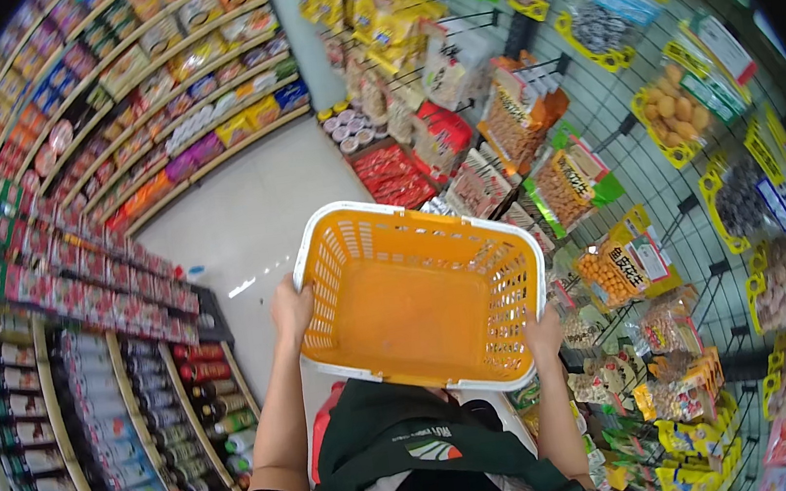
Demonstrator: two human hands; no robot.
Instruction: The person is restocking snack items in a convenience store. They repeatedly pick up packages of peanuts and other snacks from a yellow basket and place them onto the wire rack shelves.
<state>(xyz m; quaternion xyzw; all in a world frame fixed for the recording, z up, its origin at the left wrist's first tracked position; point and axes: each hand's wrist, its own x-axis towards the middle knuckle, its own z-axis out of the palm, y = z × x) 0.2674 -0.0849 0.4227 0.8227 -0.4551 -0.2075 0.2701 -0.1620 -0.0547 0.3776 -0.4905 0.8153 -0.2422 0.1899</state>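
A yellow-orange plastic shopping basket (pixel 408 310) with a white rim is held out before my body, and nothing lies inside it. My left hand (pixel 292 309) grips the rim at its left end. On the opposite end, my right hand (pixel 544 336) has hold of the rim, its fingers partly hidden behind the basket wall. The basket hangs above the pale tiled floor, slightly tilted. Below its near edge shows the dark green apron (pixel 393 422) I wear.
On the right, a wire rack (pixel 699 222) carries hanging bags of nuts and dried fruit. Bottled drinks fill a shelf (pixel 121 426) at the left. Packaged snacks line the far shelving (pixel 197 85). Red packets (pixel 392 179) lie in a low bin beyond the basket. Floor (pixel 247 197) shows between the shelves.
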